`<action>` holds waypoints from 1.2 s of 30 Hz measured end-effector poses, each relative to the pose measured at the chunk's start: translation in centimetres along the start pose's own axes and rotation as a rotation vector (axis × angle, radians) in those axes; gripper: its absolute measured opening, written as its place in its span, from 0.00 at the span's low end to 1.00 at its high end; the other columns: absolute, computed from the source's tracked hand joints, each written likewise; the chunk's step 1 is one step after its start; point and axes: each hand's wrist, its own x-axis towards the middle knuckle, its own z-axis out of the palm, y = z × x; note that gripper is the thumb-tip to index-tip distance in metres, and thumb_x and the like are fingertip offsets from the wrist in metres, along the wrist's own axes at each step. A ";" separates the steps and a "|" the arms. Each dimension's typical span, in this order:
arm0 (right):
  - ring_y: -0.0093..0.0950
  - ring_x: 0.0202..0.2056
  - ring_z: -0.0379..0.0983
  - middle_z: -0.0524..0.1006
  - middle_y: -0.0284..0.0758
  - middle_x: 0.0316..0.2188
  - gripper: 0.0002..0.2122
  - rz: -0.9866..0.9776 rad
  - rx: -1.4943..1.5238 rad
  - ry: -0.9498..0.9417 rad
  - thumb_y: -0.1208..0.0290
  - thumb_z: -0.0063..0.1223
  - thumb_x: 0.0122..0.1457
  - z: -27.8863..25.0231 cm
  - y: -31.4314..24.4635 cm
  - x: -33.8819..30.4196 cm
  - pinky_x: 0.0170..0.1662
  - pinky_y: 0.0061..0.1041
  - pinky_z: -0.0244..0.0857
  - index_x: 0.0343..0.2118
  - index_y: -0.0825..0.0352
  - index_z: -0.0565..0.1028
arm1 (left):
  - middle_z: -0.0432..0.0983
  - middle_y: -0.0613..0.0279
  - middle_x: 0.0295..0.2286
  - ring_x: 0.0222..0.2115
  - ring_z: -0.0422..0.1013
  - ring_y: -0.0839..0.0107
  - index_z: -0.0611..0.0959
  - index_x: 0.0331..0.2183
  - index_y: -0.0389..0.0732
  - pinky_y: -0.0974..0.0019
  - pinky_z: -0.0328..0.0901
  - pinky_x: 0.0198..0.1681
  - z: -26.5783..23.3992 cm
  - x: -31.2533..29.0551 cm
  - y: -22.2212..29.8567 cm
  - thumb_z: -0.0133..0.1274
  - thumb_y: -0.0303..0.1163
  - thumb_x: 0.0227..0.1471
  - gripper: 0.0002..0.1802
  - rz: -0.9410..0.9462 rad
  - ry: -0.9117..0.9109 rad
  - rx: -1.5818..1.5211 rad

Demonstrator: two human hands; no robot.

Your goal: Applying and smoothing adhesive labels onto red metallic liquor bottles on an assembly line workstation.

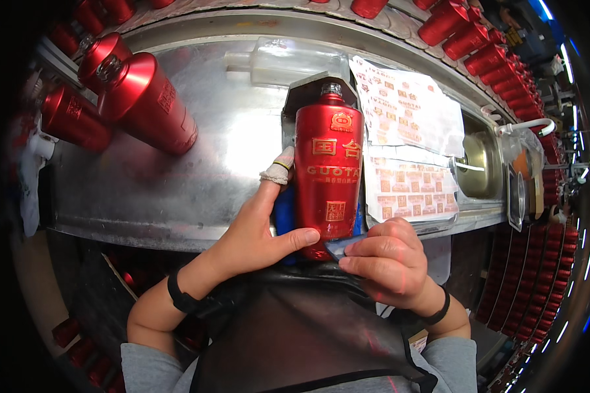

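A red metallic bottle (328, 193) with gold lettering lies on its back in front of me, its neck pointing away. Dark padding (299, 98) frames its shoulder, and blue material (285, 216) shows beneath its lower half. My left hand (255, 229) grips the bottle's left side, thumb across the lower front; a white wrap (276, 173) covers one fingertip. Between the fingers of my right hand (392, 259) is pinched a thin grey-blue scraper-like piece (337, 248). Its edge meets the bottle near the base; its full shape is hidden by the fingers.
Sheets of gold-printed decals (410, 108) lie right of the bottle. Beyond them are a metal basin (476, 164) and a white tap (528, 126). Several red bottles (147, 101) stand at the left of the metal bench (223, 190). A clear block (298, 60) sits behind; more bottles line the back.
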 end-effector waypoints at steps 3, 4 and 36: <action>0.31 0.29 0.71 0.77 0.32 0.30 0.15 0.090 0.045 0.041 0.79 0.59 0.36 -0.2 0.2 0.3 0.30 0.30 0.61 0.33 0.64 0.80 | 0.51 0.45 0.63 0.64 0.50 0.59 0.45 0.65 0.30 0.60 0.46 0.66 -0.2 -0.2 -0.1 0.64 0.37 0.49 0.56 0.005 -0.013 -0.055; 0.31 0.29 0.71 0.77 0.32 0.30 0.15 0.094 0.042 0.042 0.79 0.59 0.36 0.0 0.1 0.5 0.30 0.30 0.61 0.33 0.64 0.80 | 0.49 0.46 0.63 0.64 0.49 0.59 0.45 0.65 0.31 0.60 0.45 0.66 -0.3 -0.3 -0.3 0.64 0.36 0.50 0.55 0.011 -0.009 -0.082; 0.15 0.34 0.69 0.74 0.29 0.32 0.11 0.813 0.575 0.353 0.74 0.64 0.54 1.7 0.8 -3.7 0.37 0.16 0.65 0.37 0.68 0.73 | 0.42 0.38 0.65 0.63 0.46 0.35 0.82 0.50 0.59 0.30 0.39 0.60 -0.2 -1.2 1.3 0.51 0.59 0.54 0.26 0.299 -0.015 0.755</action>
